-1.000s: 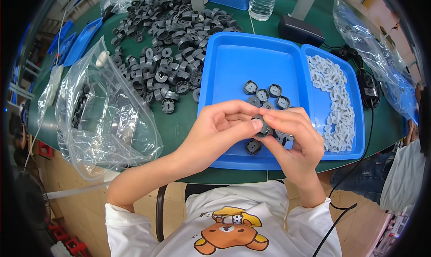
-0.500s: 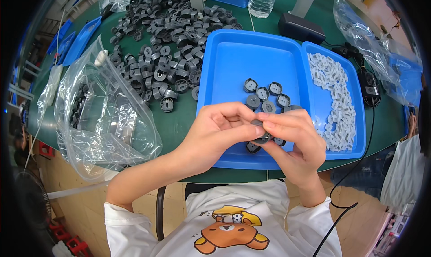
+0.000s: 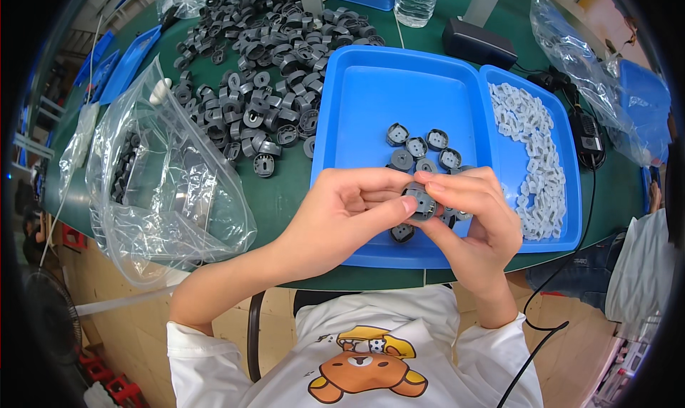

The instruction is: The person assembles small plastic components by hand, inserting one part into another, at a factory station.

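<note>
Between my two hands is a round dark grey plastic housing [image 3: 422,204], its slotted, recessed side turned up toward me. My left hand [image 3: 349,212] pinches its left edge between thumb and fingers. The fingers of my right hand [image 3: 479,215] press on its far and right edges. Both hands hover over the near part of a large blue tray [image 3: 357,73]. Several similar grey housings [image 3: 416,148] sit in that tray just beyond my fingers; some are partly hidden by my hands.
A big pile of dark grey rings and housings [image 3: 257,58] covers the far left. Small light grey plastic pieces [image 3: 546,187] fill a narrower blue tray [image 3: 573,226] at right. A clear plastic bag [image 3: 178,201] lies at left; a water bottle [image 3: 417,3] and black box [image 3: 478,46] stand at the back.
The housing has been tilted so its slotted side now faces up more fully. My right fingers have shifted slightly on its edge.
</note>
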Action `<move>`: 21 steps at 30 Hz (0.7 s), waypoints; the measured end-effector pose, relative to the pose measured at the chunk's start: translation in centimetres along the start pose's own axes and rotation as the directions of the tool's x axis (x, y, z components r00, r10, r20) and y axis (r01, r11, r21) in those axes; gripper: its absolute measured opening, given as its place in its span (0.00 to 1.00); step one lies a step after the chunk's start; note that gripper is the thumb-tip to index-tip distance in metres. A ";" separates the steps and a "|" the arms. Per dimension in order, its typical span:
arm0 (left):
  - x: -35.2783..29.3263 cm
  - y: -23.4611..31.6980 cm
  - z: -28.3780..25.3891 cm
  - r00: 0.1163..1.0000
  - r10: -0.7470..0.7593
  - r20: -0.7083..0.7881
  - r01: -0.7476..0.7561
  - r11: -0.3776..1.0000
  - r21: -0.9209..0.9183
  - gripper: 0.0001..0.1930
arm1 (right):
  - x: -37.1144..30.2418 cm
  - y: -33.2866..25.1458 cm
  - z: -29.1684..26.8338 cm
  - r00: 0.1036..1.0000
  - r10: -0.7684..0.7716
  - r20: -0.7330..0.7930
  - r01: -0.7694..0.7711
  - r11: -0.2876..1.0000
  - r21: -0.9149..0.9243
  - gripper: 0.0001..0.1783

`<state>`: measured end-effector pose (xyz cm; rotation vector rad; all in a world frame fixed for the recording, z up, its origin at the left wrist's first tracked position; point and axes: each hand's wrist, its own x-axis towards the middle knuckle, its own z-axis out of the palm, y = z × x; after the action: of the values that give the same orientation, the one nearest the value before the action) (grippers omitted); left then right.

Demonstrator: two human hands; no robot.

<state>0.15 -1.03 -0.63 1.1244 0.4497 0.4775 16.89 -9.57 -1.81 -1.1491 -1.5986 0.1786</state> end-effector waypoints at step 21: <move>0.0 0.4 0.4 0.950 0.312 0.027 -0.304 0.896 0.323 0.24 | -0.2 0.5 0.2 0.983 0.169 -0.064 -0.156 0.972 0.178 0.22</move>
<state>0.31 -1.20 -0.09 1.5219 0.3800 0.7146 17.02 -9.37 -2.28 -1.1378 -1.3912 0.3674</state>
